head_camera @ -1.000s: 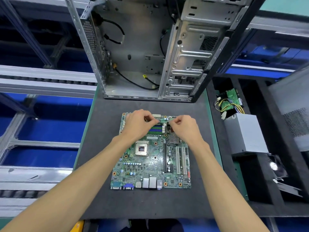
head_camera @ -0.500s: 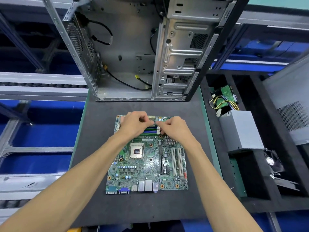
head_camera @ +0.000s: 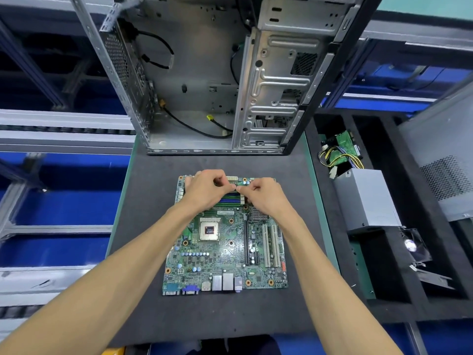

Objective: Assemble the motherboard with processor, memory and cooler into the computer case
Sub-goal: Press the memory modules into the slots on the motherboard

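Observation:
The green motherboard (head_camera: pixel 225 254) lies flat on the dark mat (head_camera: pixel 153 201), with the processor (head_camera: pixel 209 229) seated in its socket. At the board's far end are the blue and black memory slots (head_camera: pixel 231 198). My left hand (head_camera: pixel 203 188) and my right hand (head_camera: pixel 265 197) hover over these slots with curled fingers. Their fingertips nearly meet and pinch a thin memory module (head_camera: pixel 232 187), which is mostly hidden by the fingers. Behind the board, the open computer case (head_camera: pixel 199 93) stands with nothing mounted on its tray. No cooler sits on the processor.
Black cables with yellow plugs (head_camera: pixel 210 118) lie loose on the case floor. A black foam tray (head_camera: pixel 384 265) on the right holds a grey power supply (head_camera: pixel 366 198) with coloured wires, a small fan (head_camera: pixel 410 245) and a grey side panel (head_camera: pixel 445 162). Conveyor rails run along the left.
My two hands have drawn closer together over the memory slots, from the module's ends toward its middle. The motherboard and case have not moved on the mat.

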`<state>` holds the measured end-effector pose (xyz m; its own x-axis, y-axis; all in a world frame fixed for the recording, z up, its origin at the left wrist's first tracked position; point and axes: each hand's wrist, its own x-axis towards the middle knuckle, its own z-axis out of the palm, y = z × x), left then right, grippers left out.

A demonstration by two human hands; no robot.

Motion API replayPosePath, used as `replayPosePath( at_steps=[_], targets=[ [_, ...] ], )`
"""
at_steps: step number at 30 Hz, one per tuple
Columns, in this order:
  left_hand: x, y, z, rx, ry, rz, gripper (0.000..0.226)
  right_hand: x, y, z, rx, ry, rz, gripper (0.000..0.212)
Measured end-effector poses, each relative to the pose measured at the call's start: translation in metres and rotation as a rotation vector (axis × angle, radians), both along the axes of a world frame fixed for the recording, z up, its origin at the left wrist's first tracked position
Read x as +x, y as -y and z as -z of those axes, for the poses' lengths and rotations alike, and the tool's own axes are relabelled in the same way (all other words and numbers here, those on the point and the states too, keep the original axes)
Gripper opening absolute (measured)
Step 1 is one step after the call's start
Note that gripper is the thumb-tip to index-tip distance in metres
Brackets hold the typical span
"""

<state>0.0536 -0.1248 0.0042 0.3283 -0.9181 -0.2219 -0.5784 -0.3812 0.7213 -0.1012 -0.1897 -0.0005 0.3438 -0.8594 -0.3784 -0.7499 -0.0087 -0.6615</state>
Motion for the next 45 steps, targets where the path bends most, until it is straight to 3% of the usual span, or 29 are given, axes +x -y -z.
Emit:
replayPosePath(
  at_steps=[4, 7, 19, 23, 26, 29, 35, 43, 45],
  targets=[
    [0.008, -0.009, -0.001, -0.035, -0.021, 0.081, 0.016, -0.003, -0.01, 0.002, -0.018, 0.001, 0.025, 0.043],
    [0.013, -0.016, 0.001, -0.089, 0.055, 0.105, 0.003, -0.009, -0.016, 0.004, -0.039, 0.015, 0.042, 0.024],
    [0.009, -0.028, 0.003, -0.246, 0.168, 0.09, 0.009, -0.011, -0.025, -0.002, -0.087, 0.016, 0.027, 0.018],
    [0.022, -0.044, -0.005, -0.332, 0.343, -0.114, 0.015, -0.025, -0.032, -0.01, -0.14, -0.036, 0.056, 0.013],
    [0.035, -0.066, -0.003, -0.095, 0.362, -0.265, 0.026, -0.047, -0.034, -0.015, -0.213, -0.159, 0.127, 0.032],
    [0.034, -0.087, 0.004, 0.151, 0.317, -0.256, 0.042, -0.062, -0.039, -0.014, -0.152, -0.265, 0.132, 0.05],
    [0.032, -0.091, 0.007, 0.28, 0.173, -0.222, 0.06, -0.057, -0.054, -0.009, -0.075, -0.308, 0.118, 0.06],
    [0.037, -0.082, 0.005, 0.28, -0.207, -0.397, 0.045, -0.059, -0.055, -0.003, -0.046, -0.197, 0.247, 0.052],
    [0.034, -0.074, 0.006, 0.242, -0.251, -0.434, 0.027, -0.062, -0.051, -0.004, -0.056, -0.174, 0.286, 0.052]
  ],
)
